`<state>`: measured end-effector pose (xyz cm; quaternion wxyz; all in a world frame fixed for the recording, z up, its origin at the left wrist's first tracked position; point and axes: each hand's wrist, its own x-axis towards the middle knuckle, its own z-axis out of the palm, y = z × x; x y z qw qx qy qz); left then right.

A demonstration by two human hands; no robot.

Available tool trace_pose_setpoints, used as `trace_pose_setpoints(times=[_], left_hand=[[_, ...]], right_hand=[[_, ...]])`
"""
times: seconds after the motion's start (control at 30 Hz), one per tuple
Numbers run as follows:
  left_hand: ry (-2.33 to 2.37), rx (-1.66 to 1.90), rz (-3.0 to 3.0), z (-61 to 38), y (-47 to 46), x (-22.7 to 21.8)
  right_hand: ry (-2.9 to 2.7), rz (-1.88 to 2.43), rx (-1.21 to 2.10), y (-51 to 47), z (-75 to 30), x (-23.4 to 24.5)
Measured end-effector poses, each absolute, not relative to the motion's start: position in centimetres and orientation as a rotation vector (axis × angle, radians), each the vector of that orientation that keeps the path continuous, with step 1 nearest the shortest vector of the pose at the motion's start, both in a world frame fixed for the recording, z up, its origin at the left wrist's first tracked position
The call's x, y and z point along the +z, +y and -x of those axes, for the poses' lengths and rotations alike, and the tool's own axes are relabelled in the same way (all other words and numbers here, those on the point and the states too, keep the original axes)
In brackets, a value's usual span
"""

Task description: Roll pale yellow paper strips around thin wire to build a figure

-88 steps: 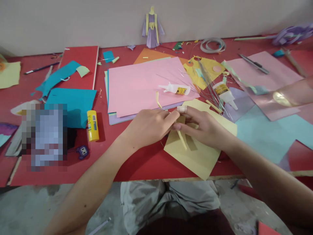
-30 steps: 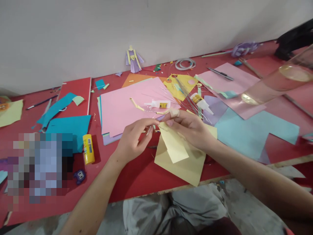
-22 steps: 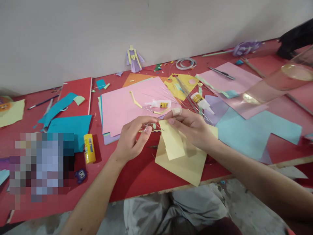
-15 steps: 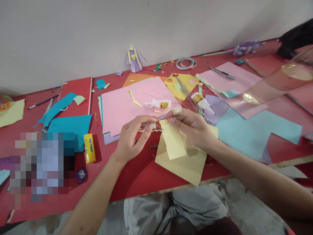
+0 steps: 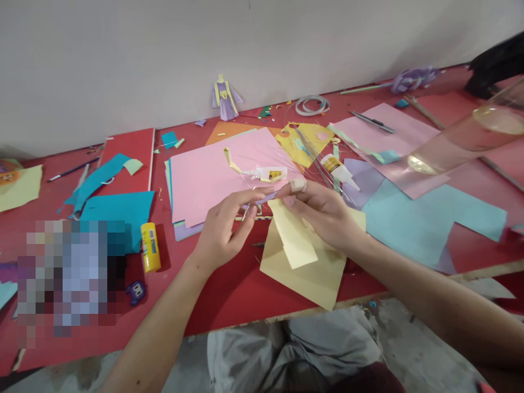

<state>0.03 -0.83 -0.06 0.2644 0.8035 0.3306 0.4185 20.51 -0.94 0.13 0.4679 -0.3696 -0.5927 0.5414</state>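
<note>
My left hand (image 5: 223, 224) pinches a twisted wire frame (image 5: 248, 208) between thumb and fingers. Beyond the fingertips, thin yellow paper tubes (image 5: 229, 160) show on what looks like the same wire. In my right hand (image 5: 323, 210), a bandaged finger and the thumb grip a pale yellow paper piece (image 5: 295, 240), which hangs down over a larger yellow sheet (image 5: 303, 284). A narrow purple strip (image 5: 267, 197) spans the small gap between both hands' fingertips; how it is attached is hidden. Just behind them lies a small glue bottle (image 5: 278, 173) on pink paper (image 5: 204, 174).
Another glue bottle (image 5: 336, 167) lies right of my hands near loose wires. A yellow glue stick (image 5: 150, 248) stands at left. A purple paper figure (image 5: 226, 101) leans on the wall. Blue sheets (image 5: 409, 218) and a clear cup (image 5: 458, 134) are at right.
The wire frame with its yellow tubes has turned slightly and shifted right. The purple strip now shows between my fingertips. The hanging yellow paper has swung a little right.
</note>
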Motion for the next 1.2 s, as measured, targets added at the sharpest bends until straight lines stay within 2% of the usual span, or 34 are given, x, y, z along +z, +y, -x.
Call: trace_pose_setpoints(times=[0.33, 0.67, 0.87, 1.03, 1.2], left_hand=[[0.783, 0.991, -2.374, -0.17, -0.7, -0.76], [0.622, 0.927, -2.52, -0.47, -0.78, -0.37], [0.566, 0.919, -2.442, -0.61, -0.82, -0.45], [0.598, 0.934, -2.291, -0.43, -0.87, -0.26], [0.664, 0.992, -2.131, -0.33, -1.22, 0.15]], right_hand=[[-1.404, 0.985, 1.125, -0.8, -20.93, -0.37], [-1.69, 1.003, 0.995, -0.84, -20.55, -0.14], [-1.723, 0.955, 1.103, -0.79, -20.57, 0.35], [-1.442, 0.975, 1.345, -0.91, -21.07, 0.1], [-1.46, 0.874, 1.488, -0.89, -21.41, -0.18]])
